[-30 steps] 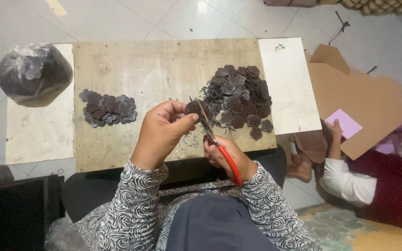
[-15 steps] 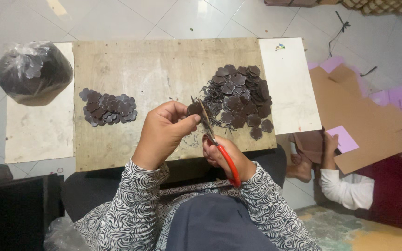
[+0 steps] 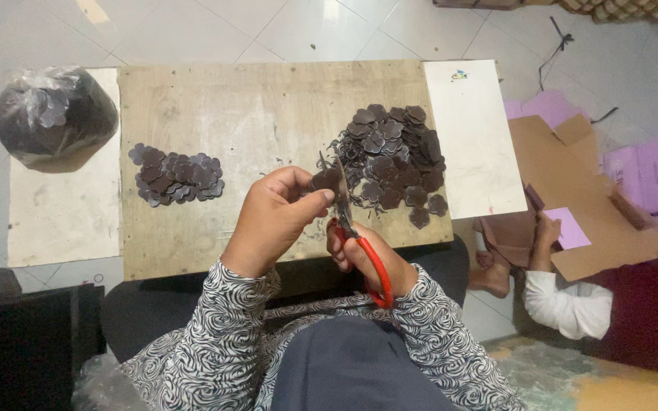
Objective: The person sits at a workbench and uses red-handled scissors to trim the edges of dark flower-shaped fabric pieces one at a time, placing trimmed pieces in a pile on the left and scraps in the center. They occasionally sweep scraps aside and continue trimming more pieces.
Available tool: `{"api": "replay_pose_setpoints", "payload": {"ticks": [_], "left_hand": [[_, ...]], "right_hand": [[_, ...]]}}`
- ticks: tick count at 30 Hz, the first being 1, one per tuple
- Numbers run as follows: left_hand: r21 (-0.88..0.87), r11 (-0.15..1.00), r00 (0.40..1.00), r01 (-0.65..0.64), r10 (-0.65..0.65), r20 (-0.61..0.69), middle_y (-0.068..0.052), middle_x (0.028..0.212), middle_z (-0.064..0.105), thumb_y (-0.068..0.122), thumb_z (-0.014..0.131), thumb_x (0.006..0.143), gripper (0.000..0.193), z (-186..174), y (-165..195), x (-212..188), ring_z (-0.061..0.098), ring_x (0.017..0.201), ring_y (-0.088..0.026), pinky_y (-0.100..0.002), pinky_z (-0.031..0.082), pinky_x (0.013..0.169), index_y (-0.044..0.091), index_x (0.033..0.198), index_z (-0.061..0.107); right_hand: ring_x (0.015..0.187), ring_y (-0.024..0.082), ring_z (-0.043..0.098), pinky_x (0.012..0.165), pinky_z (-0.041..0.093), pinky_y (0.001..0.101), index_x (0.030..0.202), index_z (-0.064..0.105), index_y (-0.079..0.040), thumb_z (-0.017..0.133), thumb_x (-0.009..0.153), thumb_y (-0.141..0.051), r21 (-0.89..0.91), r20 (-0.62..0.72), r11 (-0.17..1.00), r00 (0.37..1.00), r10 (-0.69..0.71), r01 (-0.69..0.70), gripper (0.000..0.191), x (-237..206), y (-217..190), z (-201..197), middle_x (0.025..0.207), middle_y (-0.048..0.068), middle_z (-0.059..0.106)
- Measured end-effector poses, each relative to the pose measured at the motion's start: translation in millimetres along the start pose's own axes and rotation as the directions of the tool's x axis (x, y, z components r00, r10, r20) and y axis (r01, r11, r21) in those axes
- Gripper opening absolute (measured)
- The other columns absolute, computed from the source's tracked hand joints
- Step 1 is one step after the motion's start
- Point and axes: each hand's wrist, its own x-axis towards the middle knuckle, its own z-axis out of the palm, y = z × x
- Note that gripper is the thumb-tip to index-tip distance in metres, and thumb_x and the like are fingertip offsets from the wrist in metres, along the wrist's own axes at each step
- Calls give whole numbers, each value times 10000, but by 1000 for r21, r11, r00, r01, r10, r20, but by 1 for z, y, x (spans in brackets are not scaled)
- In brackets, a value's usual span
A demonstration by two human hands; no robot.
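Red-handled scissors (image 3: 359, 243) in your right hand (image 3: 367, 259) trim the dark flower-shaped piece (image 3: 325, 181) pinched by your left hand (image 3: 272, 221); next, rotate it carefully.

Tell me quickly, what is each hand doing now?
Left hand: closed, pinching a dark flower-shaped piece.
Right hand: closed on the red-handled scissors, blades at that piece.

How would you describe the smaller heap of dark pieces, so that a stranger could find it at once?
Start at the bare wooden board in the middle. The smaller heap lies on its left part, left of the left hand. Unlike the big loose pile on the right, it is low, flat and compact, and unlike the pieces in the plastic bag, it lies unwrapped.
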Motion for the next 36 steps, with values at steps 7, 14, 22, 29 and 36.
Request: {"api": "replay_pose_setpoints", "payload": {"ticks": [7,14,22,29,36], "left_hand": [[-22,999,998,-34,35,45,-28,859,725,88,703,948,108,3,3,-1,653,773,-67,-236,542,710,-5,991,668],[-34,999,994,22,-18,111,-40,861,722,82,669,964,103,8,6,-4,660,763,-83,-250,559,701,-14,1000,660],[-160,983,995,91,-83,53,-31,868,715,113,667,973,133,11,3,-2,666,782,-84,-244,567,731,-15,1012,671],[-143,981,989,130,-119,85,-27,855,708,136,662,971,153,9,6,-4,654,765,-79,-234,543,719,-5,1027,679],[-117,990,989,73,-57,139,-33,851,707,131,665,977,141,9,5,-5,639,762,-92,-262,546,708,-10,979,659]], "right_hand": [[802,99,453,729,425,254,1063,518,-63,466,1004,-697,11,-22,999,999,-34,34,639,-2,-6,4,906,-3,475],[802,110,460,739,427,266,1044,517,-61,448,1015,-719,18,-16,998,998,-58,59,662,-1,-15,7,881,1,478],[814,115,480,755,442,278,1023,518,-56,438,993,-750,12,13,999,999,-39,39,699,-2,-14,5,902,2,485],[777,112,486,719,433,269,1027,529,-45,415,1012,-740,-39,-5,996,997,-79,79,705,-1,-13,5,859,13,501],[766,108,483,699,437,256,995,520,-47,400,1046,-695,-86,-60,993,994,-92,86,661,-2,-9,6,858,5,499]]}}
